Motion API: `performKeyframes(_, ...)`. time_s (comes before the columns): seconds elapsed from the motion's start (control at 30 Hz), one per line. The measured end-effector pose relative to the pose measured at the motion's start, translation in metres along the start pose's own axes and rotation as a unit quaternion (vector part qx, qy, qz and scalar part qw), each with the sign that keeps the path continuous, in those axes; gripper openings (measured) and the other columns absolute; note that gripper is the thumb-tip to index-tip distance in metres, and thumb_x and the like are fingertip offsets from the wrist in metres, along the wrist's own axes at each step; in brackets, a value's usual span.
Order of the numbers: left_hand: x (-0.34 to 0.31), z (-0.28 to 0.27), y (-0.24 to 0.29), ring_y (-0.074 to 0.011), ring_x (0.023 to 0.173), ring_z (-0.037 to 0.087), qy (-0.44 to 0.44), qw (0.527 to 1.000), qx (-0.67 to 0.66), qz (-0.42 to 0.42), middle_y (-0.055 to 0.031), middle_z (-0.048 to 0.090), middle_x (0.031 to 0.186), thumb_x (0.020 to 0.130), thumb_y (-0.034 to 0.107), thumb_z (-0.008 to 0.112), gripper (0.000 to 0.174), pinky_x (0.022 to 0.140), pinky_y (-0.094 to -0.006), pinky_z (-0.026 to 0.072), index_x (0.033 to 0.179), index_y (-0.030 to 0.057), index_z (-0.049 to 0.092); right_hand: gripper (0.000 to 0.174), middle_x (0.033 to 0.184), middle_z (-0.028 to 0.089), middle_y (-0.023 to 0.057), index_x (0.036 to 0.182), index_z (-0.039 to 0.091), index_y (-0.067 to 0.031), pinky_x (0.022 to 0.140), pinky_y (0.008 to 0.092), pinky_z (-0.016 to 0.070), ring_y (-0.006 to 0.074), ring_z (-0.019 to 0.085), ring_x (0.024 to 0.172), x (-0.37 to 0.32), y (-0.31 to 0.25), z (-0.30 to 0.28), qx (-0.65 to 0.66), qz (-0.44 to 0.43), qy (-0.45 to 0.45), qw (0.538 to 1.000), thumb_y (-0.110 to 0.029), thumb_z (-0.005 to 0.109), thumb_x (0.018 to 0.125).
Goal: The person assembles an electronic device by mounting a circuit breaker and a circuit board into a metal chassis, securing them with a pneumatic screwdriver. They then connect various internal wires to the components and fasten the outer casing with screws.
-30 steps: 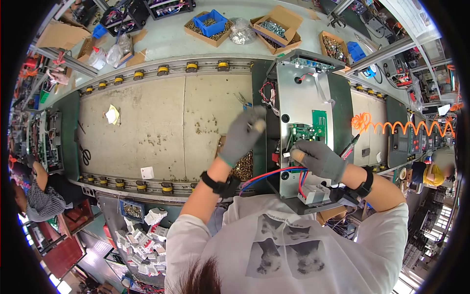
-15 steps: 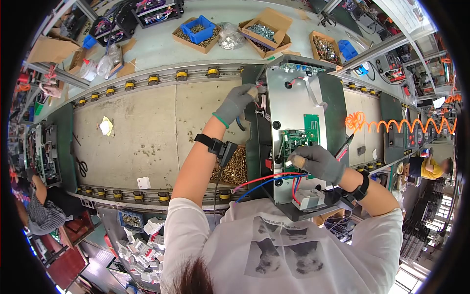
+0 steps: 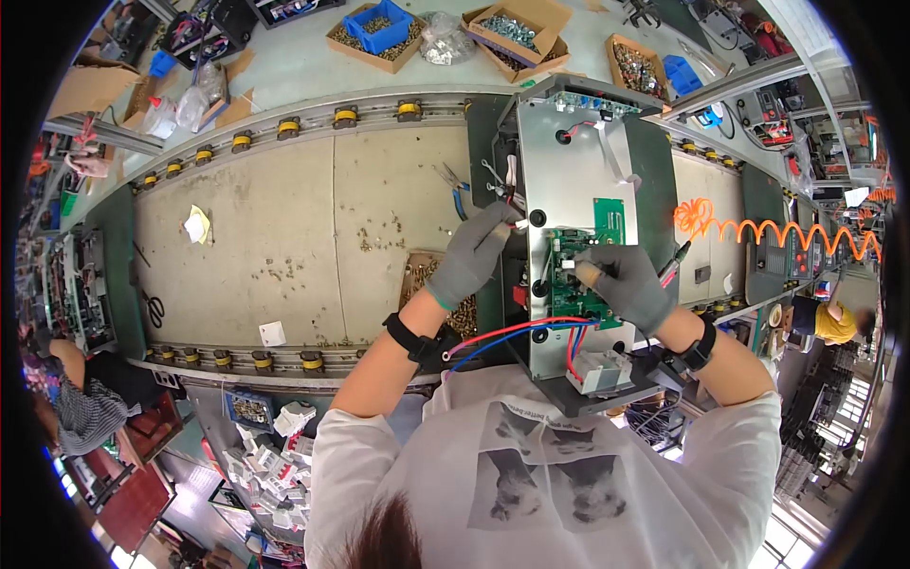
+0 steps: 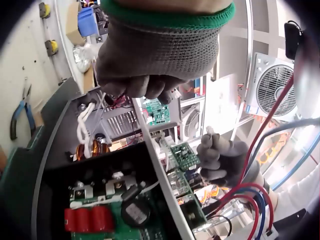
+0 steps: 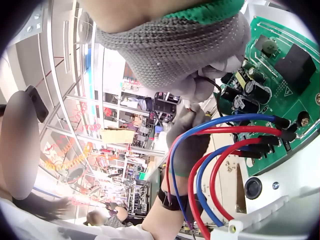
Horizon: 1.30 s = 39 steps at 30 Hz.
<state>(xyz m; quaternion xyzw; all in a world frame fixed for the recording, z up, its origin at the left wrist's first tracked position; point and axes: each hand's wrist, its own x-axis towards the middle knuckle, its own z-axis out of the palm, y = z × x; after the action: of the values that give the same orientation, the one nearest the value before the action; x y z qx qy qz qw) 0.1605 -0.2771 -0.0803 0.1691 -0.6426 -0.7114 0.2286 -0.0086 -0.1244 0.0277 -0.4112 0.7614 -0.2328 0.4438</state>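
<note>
In the head view, my gloved left hand pinches a small white connector at the left edge of a metal panel. Wires run beside that edge into the open chassis. My gloved right hand is over the green circuit board on the panel; its thumb and finger pinch a small white piece, and a thin black wire runs by its fingers. Thick red and blue cables rise from the board below this hand. Inside the chassis, the left wrist view shows red components on another board.
Blue-handled pliers lie left of the chassis. A cardboard box of brass screws sits by my left forearm. Right of the panel are a screwdriver and a coiled orange air hose. Loose screws and scissors lie on the conveyor.
My left hand reached up to the wires at the chassis's upper left, then came back down with the white connector. My right hand stayed over the board, shifting slightly up.
</note>
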Motion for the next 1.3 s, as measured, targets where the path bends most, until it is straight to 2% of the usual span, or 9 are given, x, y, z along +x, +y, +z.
performKeyframes(0.17, -0.02, 0.019, 0.004, -0.0069, 0.071, 0.044, -0.043, 0.992, -0.067, -0.099, -0.0013, 0.051, 0.076, 0.086, 0.018, 0.063, 0.024, 0.063, -0.0235, 0.0409, 0.1, 0.0, 0.056, 0.015, 0.066, 0.06, 0.012, 0.085, 0.069, -0.0008, 0.052, 0.0316, 0.043, 0.0197, 0.057, 0.056, 0.009, -0.015, 0.011, -0.122, -0.128, 0.078, 0.981, -0.015, 0.067, 0.08)
performKeyframes(0.4, -0.016, 0.018, 0.001, -0.0083, 0.07, 0.045, -0.079, 0.991, 0.008, -0.108, -0.0043, 0.051, 0.074, 0.091, 0.023, 0.058, 0.025, 0.063, -0.0251, 0.0404, 0.097, -0.0013, 0.059, 0.014, 0.069, 0.059, 0.0126, 0.082, 0.068, -0.0059, 0.058, 0.0388, 0.0474, 0.0314, 0.058, 0.064, 0.015, -0.021, 0.015, -0.251, -0.224, 0.106, 0.936, -0.013, 0.069, 0.071)
performKeyframes(0.53, -0.018, 0.022, -0.008, -0.0088, 0.071, 0.047, -0.07, 0.998, -0.001, 0.006, -0.0046, 0.053, 0.074, 0.09, 0.024, 0.058, 0.026, 0.064, -0.0248, 0.0414, 0.098, -0.001, 0.06, 0.015, 0.072, 0.06, 0.0117, 0.083, 0.068, -0.0067, 0.059, 0.0392, 0.0479, 0.0308, 0.058, 0.066, 0.016, -0.02, 0.013, -0.261, -0.251, 0.085, 0.928, -0.011, 0.068, 0.068)
performKeyframes(0.83, -0.01, 0.005, -0.005, -0.0071, 0.072, 0.047, -0.223, 0.944, -0.152, -0.188, 0.0009, 0.057, 0.078, 0.084, 0.018, 0.063, 0.027, 0.066, -0.0248, 0.0419, 0.102, -0.0023, 0.064, 0.032, 0.08, 0.061, 0.0038, 0.092, 0.068, -0.013, 0.056, 0.034, 0.05, 0.0243, 0.061, 0.071, 0.013, -0.024, 0.014, -0.393, -0.343, 0.067, 0.851, -0.003, 0.063, 0.062)
performKeyframes(0.93, -0.012, 0.006, 0.005, -0.0066, 0.073, 0.048, -0.182, 0.965, -0.112, -0.152, -0.0009, 0.06, 0.079, 0.083, 0.019, 0.063, 0.026, 0.065, -0.0232, 0.0411, 0.101, -0.0013, 0.064, 0.026, 0.077, 0.061, 0.0056, 0.09, 0.069, -0.0122, 0.056, 0.0353, 0.049, 0.0253, 0.06, 0.069, 0.016, -0.029, 0.012, -0.369, -0.339, 0.074, 0.862, -0.005, 0.064, 0.066)
performKeyframes(1.03, -0.014, 0.013, 0.006, -0.012, 0.073, 0.053, -0.12, 0.989, -0.027, -0.087, -0.0024, 0.062, 0.079, 0.079, 0.016, 0.065, 0.021, 0.07, -0.0266, 0.0411, 0.095, 0.0017, 0.065, 0.016, 0.069, 0.058, 0.0112, 0.09, 0.069, -0.0059, 0.058, 0.0358, 0.0462, 0.027, 0.057, 0.061, 0.017, -0.034, 0.011, -0.252, -0.18, 0.028, 0.95, -0.015, 0.067, 0.077)
performKeyframes(1.07, -0.017, 0.017, 0.004, -0.0149, 0.072, 0.054, -0.05, 0.992, 0.111, 0.029, -0.002, 0.061, 0.077, 0.076, 0.015, 0.066, 0.018, 0.07, -0.0295, 0.0398, 0.091, 0.0049, 0.065, 0.016, 0.069, 0.058, 0.0112, 0.09, 0.069, -0.0059, 0.058, 0.0358, 0.0462, 0.027, 0.057, 0.061, 0.017, -0.035, 0.011, -0.252, -0.179, 0.028, 0.95, -0.015, 0.067, 0.077)
performKeyframes(1.13, -0.022, 0.021, 0.008, -0.0178, 0.071, 0.055, 0.023, 0.959, 0.245, 0.143, -0.0016, 0.06, 0.075, 0.073, 0.015, 0.068, 0.016, 0.071, -0.0324, 0.0386, 0.087, 0.008, 0.065, 0.019, 0.068, 0.058, 0.0122, 0.091, 0.068, -0.0029, 0.057, 0.033, 0.0443, 0.0223, 0.054, 0.057, 0.017, -0.036, 0.011, -0.127, -0.026, -0.021, 0.991, -0.018, 0.067, 0.08)
performKeyframes(1.3, -0.027, 0.03, 0.0, -0.0158, 0.067, 0.052, 0.122, 0.817, 0.476, 0.3, 0.0022, 0.051, 0.068, 0.07, 0.024, 0.066, 0.018, 0.068, -0.0357, 0.0324, 0.087, 0.0173, 0.064, 0.021, 0.067, 0.058, 0.0126, 0.092, 0.067, 0.0005, 0.057, 0.0314, 0.043, 0.0174, 0.052, 0.057, 0.024, -0.033, 0.011, -0.115, 0.042, -0.041, 0.992, -0.019, 0.065, 0.083)
